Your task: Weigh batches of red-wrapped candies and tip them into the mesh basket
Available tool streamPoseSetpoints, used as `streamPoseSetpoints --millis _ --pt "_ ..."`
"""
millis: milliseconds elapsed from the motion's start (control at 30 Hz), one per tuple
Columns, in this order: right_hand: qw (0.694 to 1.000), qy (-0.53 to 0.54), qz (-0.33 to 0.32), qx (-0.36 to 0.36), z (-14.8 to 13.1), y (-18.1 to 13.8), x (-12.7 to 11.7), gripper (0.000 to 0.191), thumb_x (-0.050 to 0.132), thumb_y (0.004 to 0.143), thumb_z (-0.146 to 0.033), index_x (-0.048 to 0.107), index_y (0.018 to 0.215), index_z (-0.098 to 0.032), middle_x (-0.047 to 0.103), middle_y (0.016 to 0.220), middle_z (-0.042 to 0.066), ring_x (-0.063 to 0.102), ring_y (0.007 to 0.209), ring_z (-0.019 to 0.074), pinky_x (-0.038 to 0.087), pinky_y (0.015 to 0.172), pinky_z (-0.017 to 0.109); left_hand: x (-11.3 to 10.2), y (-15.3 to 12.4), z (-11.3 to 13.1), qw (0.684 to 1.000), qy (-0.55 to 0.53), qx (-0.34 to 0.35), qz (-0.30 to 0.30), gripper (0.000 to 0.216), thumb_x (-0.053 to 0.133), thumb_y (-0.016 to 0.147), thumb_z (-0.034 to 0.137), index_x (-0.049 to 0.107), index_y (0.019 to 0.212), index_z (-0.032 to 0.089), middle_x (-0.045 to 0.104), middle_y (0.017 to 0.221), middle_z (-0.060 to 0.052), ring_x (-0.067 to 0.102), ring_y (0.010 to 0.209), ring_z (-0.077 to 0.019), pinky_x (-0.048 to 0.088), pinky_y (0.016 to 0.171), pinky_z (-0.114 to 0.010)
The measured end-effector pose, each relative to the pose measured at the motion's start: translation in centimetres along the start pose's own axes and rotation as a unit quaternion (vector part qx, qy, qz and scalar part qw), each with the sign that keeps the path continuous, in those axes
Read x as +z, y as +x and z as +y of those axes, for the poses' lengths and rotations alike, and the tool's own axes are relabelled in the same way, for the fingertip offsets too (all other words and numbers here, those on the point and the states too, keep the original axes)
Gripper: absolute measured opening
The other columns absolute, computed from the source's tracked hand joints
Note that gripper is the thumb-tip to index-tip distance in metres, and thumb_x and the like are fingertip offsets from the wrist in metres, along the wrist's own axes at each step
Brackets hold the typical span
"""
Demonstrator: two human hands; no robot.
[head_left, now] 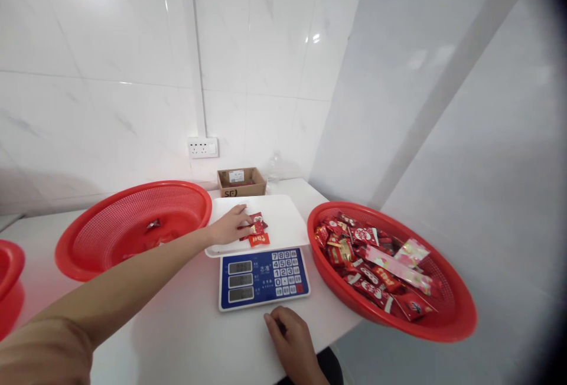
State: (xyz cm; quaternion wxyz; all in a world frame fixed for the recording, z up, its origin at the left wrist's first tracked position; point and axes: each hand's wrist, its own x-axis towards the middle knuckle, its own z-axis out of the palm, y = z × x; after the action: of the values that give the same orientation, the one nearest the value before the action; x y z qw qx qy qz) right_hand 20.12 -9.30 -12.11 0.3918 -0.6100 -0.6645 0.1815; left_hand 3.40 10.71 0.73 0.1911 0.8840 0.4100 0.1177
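My left hand [230,225] reaches over the white weighing pan [283,219], its fingers closed round some small red candy packets [258,238]. Part of the packets is hidden under the fingers. Below the pan is the blue front of the digital scale [266,279], with number keys and three small displays. Resting on the table close to the scale's front edge, my right hand [290,338] has its fingers curled in, and nothing shows in it.
At right, a red plastic basket [460,320] holds many wrapped sweets [372,255]. Another red basket [133,196], with a few packets, stands at left. The rim of a third basket [11,261] shows at the left edge. Behind the pan sits a cardboard box [241,192] near the wall.
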Motion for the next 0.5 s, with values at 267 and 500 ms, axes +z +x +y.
streamPoseSetpoints --millis 267,500 --pt "1.0 0.005 0.006 0.0 0.0 0.0 0.1 0.034 0.044 0.088 -0.037 0.049 0.06 -0.019 0.055 0.059 0.0 0.052 0.055 0.0126 0.037 0.054 0.021 -1.6 -0.6 0.2 0.998 0.005 -0.053 -0.025 0.084 0.053 0.072 0.057 0.022 0.14 0.019 0.012 0.15 -0.016 0.009 0.138 -0.0317 0.015 0.108 -0.052" --pt "1.0 0.007 0.015 0.001 -0.1 0.0 0.0 0.034 0.044 0.087 -0.038 0.051 0.06 -0.019 0.056 0.058 0.0 0.052 0.055 0.0131 0.038 0.053 0.022 0.8 0.8 0.5 0.999 0.012 -0.032 -0.011 0.082 0.042 0.074 0.068 0.026 0.139 0.02 0.016 0.15 -0.016 0.008 0.137 -0.0326 0.009 0.105 -0.06"
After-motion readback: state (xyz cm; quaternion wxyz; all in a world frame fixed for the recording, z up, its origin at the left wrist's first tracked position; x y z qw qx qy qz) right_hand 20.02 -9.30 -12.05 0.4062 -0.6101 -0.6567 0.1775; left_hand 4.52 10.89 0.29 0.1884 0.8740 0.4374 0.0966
